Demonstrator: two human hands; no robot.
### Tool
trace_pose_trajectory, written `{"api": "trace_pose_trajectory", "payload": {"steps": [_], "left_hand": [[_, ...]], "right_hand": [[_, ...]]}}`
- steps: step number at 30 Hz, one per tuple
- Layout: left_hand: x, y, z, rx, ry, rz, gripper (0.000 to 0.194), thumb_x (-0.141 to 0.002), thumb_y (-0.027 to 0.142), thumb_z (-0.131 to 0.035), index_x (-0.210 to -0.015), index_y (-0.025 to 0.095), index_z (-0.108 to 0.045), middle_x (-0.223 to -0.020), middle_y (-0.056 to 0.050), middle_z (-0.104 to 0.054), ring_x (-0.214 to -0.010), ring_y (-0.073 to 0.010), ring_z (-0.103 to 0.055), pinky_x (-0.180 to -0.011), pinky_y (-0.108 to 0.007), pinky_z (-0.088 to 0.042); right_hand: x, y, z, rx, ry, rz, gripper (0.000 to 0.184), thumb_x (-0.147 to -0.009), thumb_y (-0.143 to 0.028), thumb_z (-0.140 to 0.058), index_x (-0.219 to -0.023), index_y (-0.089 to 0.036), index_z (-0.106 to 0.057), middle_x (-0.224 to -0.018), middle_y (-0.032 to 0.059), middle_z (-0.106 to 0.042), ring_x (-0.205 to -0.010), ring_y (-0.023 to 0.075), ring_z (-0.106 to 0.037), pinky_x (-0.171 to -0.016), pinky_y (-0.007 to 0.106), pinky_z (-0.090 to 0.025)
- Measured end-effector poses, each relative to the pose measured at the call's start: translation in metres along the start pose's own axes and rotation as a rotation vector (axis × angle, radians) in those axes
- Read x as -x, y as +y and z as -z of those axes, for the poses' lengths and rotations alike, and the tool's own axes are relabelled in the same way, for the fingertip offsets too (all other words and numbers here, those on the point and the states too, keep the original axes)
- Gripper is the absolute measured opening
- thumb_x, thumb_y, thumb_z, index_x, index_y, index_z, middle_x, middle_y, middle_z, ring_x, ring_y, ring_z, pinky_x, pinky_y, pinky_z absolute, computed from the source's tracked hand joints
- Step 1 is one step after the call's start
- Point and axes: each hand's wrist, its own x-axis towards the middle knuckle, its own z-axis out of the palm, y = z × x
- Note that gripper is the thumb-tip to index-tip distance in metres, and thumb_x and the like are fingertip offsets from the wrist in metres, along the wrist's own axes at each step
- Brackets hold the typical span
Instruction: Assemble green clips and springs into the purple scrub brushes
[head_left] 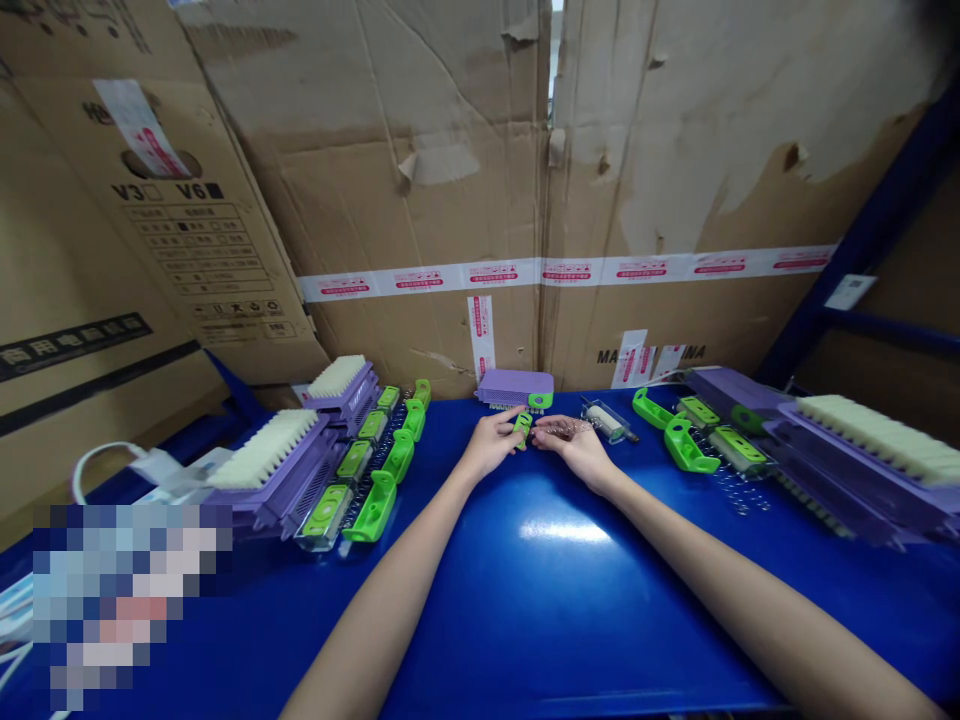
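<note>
Both my arms reach across a blue table [540, 590]. My left hand [491, 445] is closed in a pinch on a small green plastic part [523, 428]. My right hand [576, 448] is closed too, fingertips meeting the same green part, with a thin metal chain or spring [564, 428] at its fingers. A purple brush body with a green tab [516, 388] lies just behind the hands. A clear roller piece [609, 420] rests to the right of them.
On the left lie purple brushes with cream bristles [277, 460], green-topped clear pieces [330, 505] and green handles [373, 505]. More green handles [686, 445] and purple brushes [862, 450] sit right. Cardboard boxes [450, 200] wall the back. A blue shelf post [877, 230] rises right.
</note>
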Motion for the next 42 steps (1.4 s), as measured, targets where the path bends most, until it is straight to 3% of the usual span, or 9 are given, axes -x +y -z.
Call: {"api": "trace_pose_trajectory", "payload": {"steps": [8, 13, 20, 26, 34, 42], "left_hand": [[0.0003, -0.0003, -0.0014, -0.027, 0.022, -0.001, 0.050, -0.077, 0.017, -0.062, -0.126, 0.012, -0.053, -0.065, 0.000, -0.068, -0.057, -0.0104, -0.062, -0.051, -0.019, -0.046], [-0.0013, -0.0017, -0.0025, -0.040, 0.034, 0.009, 0.055, -0.073, 0.011, -0.062, -0.127, 0.011, -0.051, -0.066, -0.001, -0.069, -0.057, -0.0101, -0.062, -0.051, -0.018, -0.046], [-0.0006, -0.0052, -0.0025, -0.117, 0.028, -0.058, 0.045, -0.074, 0.018, -0.061, -0.119, 0.011, -0.058, -0.065, -0.001, -0.067, -0.056, -0.0109, -0.062, -0.051, -0.019, -0.047], [0.0013, -0.0036, -0.0047, -0.139, 0.028, -0.132, 0.043, -0.073, 0.019, -0.060, -0.116, 0.012, -0.059, -0.063, 0.000, -0.067, -0.054, -0.0099, -0.060, -0.058, -0.020, -0.048], [0.0023, -0.0007, -0.0067, -0.131, 0.015, -0.137, 0.040, -0.073, 0.017, -0.059, -0.114, 0.013, -0.059, -0.068, -0.001, -0.069, -0.058, -0.0112, -0.062, -0.065, -0.023, -0.050], [0.0020, -0.0016, -0.0099, -0.050, -0.014, -0.127, 0.039, -0.075, 0.017, -0.062, -0.113, 0.014, -0.055, -0.072, -0.003, -0.069, -0.067, -0.0141, -0.066, -0.068, -0.025, -0.051]], "right_hand": [[-0.0010, 0.0066, 0.0013, 0.173, 0.005, 0.128, 0.026, -0.068, -0.032, -0.068, -0.088, -0.016, -0.063, -0.087, 0.0085, -0.070, -0.079, 0.0205, -0.066, -0.075, 0.034, -0.052], [0.0009, 0.0060, -0.0006, 0.196, 0.015, 0.145, 0.029, -0.068, -0.032, -0.069, -0.090, -0.015, -0.063, -0.085, 0.0078, -0.070, -0.081, 0.0207, -0.066, -0.078, 0.034, -0.052], [-0.0006, 0.0065, -0.0026, 0.179, 0.038, 0.150, 0.028, -0.067, -0.036, -0.070, -0.085, -0.015, -0.065, -0.083, 0.0079, -0.070, -0.078, 0.0202, -0.066, -0.075, 0.033, -0.052], [0.0010, 0.0061, -0.0032, 0.178, 0.033, 0.173, 0.032, -0.065, -0.030, -0.071, -0.093, -0.017, -0.067, -0.082, 0.0048, -0.070, -0.074, 0.0174, -0.065, -0.071, 0.030, -0.052], [0.0033, 0.0035, -0.0037, 0.337, 0.106, 0.303, 0.020, -0.066, -0.023, -0.069, -0.086, -0.019, -0.071, -0.089, 0.0060, -0.070, -0.081, 0.0189, -0.066, -0.081, 0.033, -0.051], [0.0035, 0.0045, -0.0046, 0.331, 0.140, 0.252, 0.020, -0.068, -0.030, -0.068, -0.084, -0.017, -0.069, -0.087, 0.0063, -0.071, -0.078, 0.0197, -0.066, -0.078, 0.033, -0.052]]}}
